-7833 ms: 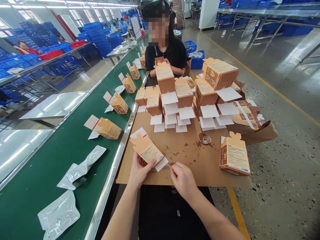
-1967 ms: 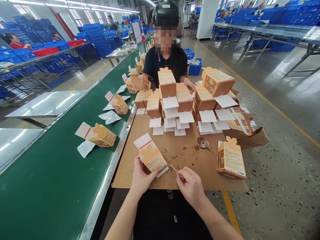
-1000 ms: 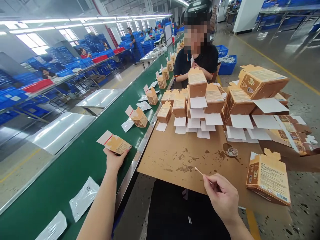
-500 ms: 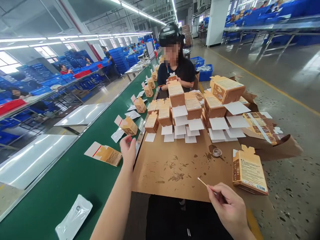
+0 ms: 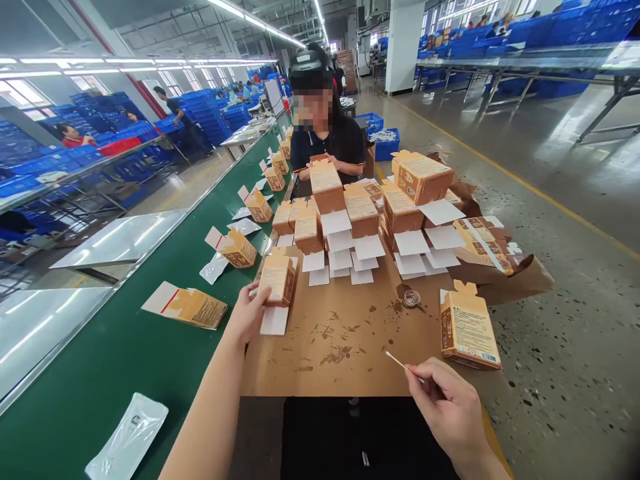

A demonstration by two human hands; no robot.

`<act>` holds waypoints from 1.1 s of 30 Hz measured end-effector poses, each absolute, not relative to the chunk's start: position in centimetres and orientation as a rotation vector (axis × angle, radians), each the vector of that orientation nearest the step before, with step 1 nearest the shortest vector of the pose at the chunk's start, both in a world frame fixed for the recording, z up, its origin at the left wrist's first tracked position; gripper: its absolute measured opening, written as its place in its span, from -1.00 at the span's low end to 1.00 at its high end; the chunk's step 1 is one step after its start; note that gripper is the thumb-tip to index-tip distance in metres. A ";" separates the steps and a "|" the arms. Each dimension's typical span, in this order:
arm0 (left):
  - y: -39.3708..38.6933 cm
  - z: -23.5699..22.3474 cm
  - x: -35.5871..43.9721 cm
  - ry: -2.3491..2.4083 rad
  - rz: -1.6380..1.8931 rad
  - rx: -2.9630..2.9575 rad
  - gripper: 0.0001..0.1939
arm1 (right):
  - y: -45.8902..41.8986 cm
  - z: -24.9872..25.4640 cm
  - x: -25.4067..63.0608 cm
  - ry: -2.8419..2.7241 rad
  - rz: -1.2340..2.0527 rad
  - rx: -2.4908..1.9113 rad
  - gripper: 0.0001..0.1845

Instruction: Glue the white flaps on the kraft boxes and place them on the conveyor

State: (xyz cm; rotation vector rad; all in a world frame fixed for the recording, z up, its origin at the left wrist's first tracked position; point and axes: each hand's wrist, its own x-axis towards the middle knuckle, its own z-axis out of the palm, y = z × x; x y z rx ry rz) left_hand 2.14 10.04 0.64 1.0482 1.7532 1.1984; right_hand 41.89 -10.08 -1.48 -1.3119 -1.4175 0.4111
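My left hand grips a small brown carton with its white flap hanging open, held just above the left edge of the stained cardboard sheet. My right hand pinches a thin swab stick near the sheet's front edge. On the green conveyor belt to the left lies a flat carton with a red-striped flap. A small round dish sits on the sheet.
Stacked open cartons fill the far side of the sheet; one closed carton stands at the right. More cartons and clear plastic bags lie on the belt. A person in a dark shirt works opposite.
My left hand laid the glued carton on the belt, let it go, then reached right and took a fresh carton from the stack. My right hand kept the swab stick.
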 end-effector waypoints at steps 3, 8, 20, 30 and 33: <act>3.9 -1.0 4.6 1.467 1.273 0.829 -0.17 | -9.2 -1.4 40.4 -1.502 0.422 -1.292 -0.73; -0.7 -2.5 9.7 1.394 1.198 0.823 -0.10 | -7.7 -3.1 35.4 -1.772 0.412 -1.240 -0.66; -1.9 -1.5 10.8 1.462 1.120 1.008 -0.13 | -6.5 -5.4 32.8 -1.973 0.477 -1.295 -0.62; -5.6 -3.4 10.9 1.678 1.041 1.309 -0.22 | -10.3 -2.3 38.1 -1.679 0.419 -1.361 -0.61; -5.5 -4.1 10.3 1.691 0.969 1.383 -0.27 | -11.3 -1.8 38.7 -1.615 0.430 -1.378 -0.62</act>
